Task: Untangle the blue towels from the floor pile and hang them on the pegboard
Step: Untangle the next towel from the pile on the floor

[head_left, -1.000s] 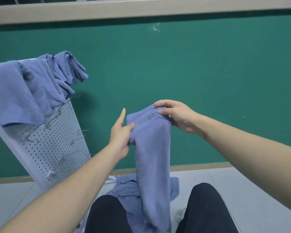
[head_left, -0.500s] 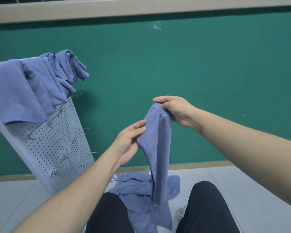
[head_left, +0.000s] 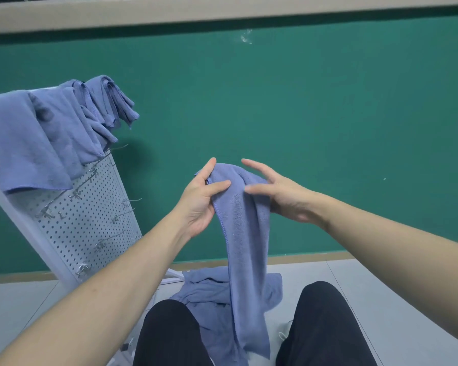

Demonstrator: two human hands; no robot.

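the left hand [head_left: 198, 204] pinches the top edge of a blue towel [head_left: 245, 233] between thumb and forefinger, the forefinger pointing up behind the cloth. the right hand [head_left: 283, 196] meets the same towel from the other side: its thumb presses the front of the fabric and the towel's top drapes over the palm, while the forefinger sticks out straight above it. whether the right hand's hidden fingers curl round the cloth, i cannot tell. the towel hangs in a long narrow fold from both hands, down between the person's 2 knees [head_left: 325, 326] in dark trousers.

its lower end reaches the floor pile [head_left: 204, 294] of blue towels, crumpled on the grey floor [head_left: 381, 299] just in front of the knees. to the left a white pegboard [head_left: 90, 228] leans tilted, metal hooks [head_left: 122, 215] sticking out of it. several more hung towels [head_left: 45, 136] lie draped over its top edge. behind everything runs a green wall [head_left: 328, 114].
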